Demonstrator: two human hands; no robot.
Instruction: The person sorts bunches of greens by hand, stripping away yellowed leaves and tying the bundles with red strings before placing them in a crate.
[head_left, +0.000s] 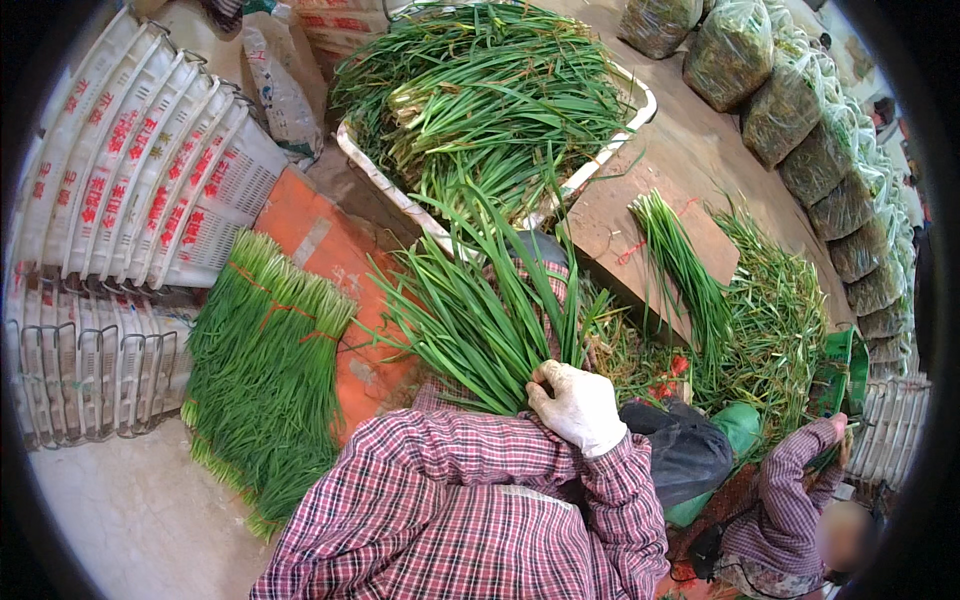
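My right hand (577, 405), in a white glove, has its fingers closed at the lower end of a loose bunch of garlic chives (472, 322). The green leaves fan up and left, away from my body. My left forearm, in a plaid sleeve (487, 450), crosses in front of me and passes behind the right wrist. The left hand itself is hidden there. Beyond the bunch stands a white crate (585, 180) heaped with chives (487, 97). On a brown block (615, 217) to the right lies a bundle of chives (682, 262), with red ties beside it.
Tied chive bundles (262, 375) are stacked at left, beside an orange mat (382, 375). White plastic crates (142, 150) rise behind them. Leaf trimmings (780, 300) cover the floor at right. Filled plastic bags (817, 157) line the far right. Another person (780, 510) sits at lower right.
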